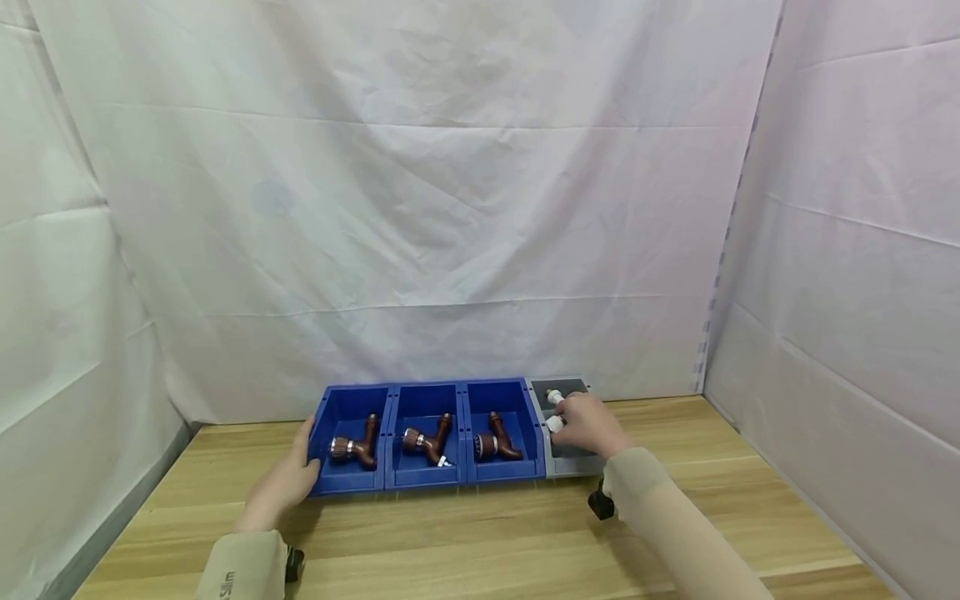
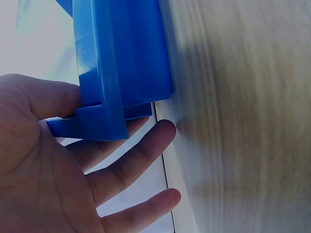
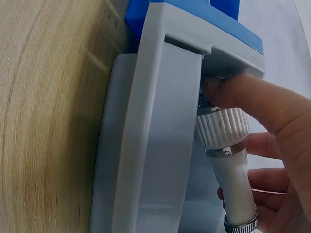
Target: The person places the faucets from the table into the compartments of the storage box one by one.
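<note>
My left hand [image 1: 283, 485] grips the outer side of the leftmost blue bin [image 1: 345, 483]; in the left wrist view the bin's lip [image 2: 109, 87] sits between thumb and index finger, the other fingers spread below. My right hand [image 1: 591, 425] reaches into the grey bin [image 1: 577, 465] at the row's right end. It holds a white valve [image 3: 221, 128] with a ribbed knob and metal rings, thumb at the knob's end and fingers behind the body. Brown valves with ribbed knobs lie in the blue bins: one on the left [image 1: 366, 452], one in the middle [image 1: 432, 446], one on the right [image 1: 501, 442].
The middle blue bin [image 1: 424, 477] and the right blue bin [image 1: 504, 472] join the others in one row on the wooden table [image 1: 450, 542]. A white curtain [image 1: 450, 250] hangs close behind the row, with more white cloth at both sides.
</note>
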`<action>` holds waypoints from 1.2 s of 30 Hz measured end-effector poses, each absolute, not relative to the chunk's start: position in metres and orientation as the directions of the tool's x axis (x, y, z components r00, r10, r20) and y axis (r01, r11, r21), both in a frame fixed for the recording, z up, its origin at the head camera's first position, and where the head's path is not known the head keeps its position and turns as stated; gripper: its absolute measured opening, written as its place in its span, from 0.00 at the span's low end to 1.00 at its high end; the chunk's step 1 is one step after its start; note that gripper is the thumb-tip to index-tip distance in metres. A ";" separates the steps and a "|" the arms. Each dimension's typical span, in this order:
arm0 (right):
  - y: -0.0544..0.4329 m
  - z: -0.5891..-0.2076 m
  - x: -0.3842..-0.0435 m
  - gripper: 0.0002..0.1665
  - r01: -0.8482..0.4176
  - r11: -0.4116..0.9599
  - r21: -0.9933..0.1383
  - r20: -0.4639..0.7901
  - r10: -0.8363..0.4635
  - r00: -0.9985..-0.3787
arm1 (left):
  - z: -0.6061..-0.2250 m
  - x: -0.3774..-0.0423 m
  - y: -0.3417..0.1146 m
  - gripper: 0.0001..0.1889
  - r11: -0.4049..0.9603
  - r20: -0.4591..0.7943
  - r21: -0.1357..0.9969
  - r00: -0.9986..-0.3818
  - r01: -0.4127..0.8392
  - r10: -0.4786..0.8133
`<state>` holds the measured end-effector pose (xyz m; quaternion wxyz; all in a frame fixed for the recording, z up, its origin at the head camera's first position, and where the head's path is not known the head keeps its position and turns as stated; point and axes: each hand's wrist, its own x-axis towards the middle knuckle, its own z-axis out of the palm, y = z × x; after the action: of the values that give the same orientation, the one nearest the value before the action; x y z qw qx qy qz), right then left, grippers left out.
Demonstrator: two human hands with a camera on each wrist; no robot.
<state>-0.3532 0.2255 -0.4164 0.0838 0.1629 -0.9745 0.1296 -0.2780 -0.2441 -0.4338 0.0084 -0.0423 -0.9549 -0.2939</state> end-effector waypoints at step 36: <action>0.210 -0.420 -0.361 0.10 -0.200 0.976 -0.082 0.233 -0.177 -0.956 | -0.435 -0.279 -0.245 0.37 0.835 0.038 0.546 -0.997 0.073 0.062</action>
<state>-0.3605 0.2104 -0.4200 0.1130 0.0955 -0.9876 0.0523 -0.2791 -0.2451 -0.4348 0.0094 -0.0354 -0.9577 -0.2855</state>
